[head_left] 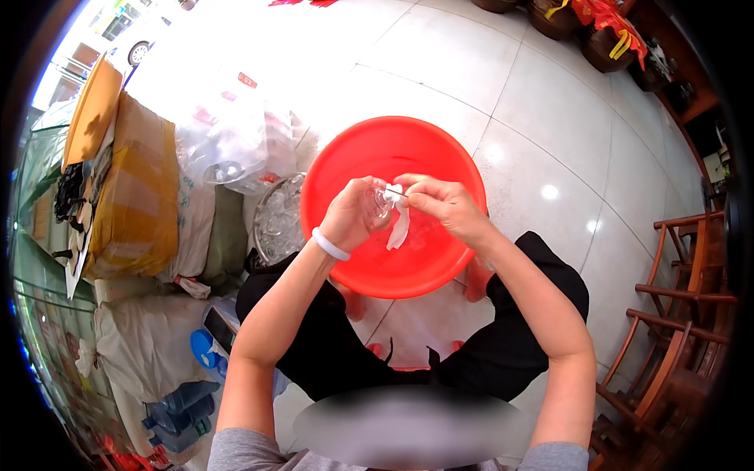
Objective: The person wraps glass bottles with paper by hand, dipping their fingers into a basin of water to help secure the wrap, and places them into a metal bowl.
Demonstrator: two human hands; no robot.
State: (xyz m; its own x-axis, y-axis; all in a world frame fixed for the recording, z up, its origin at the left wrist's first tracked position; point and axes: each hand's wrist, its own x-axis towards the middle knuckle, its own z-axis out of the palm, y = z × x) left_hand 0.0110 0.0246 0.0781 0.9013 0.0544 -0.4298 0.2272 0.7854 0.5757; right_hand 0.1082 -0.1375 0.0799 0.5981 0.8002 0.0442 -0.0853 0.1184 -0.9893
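Over a large red basin (353,149) on the floor, my left hand (351,213) is wrapped round a small clear glass item (380,207). My right hand (449,206), just to its right, pinches a thin dark stick (397,193) whose far end reaches the glass. A strip of white cloth or tissue (399,228) hangs between the hands into the basin. Left of the basin stands a metal bowl (267,242) filled with several clear glass pieces.
Clear plastic bags (236,141) lie behind the metal bowl. A taped cardboard box (137,188) and sacks (141,345) stand at the left. Wooden chairs (675,314) are at the right, dark pots (605,49) at the top right. My knees flank the basin's near side.
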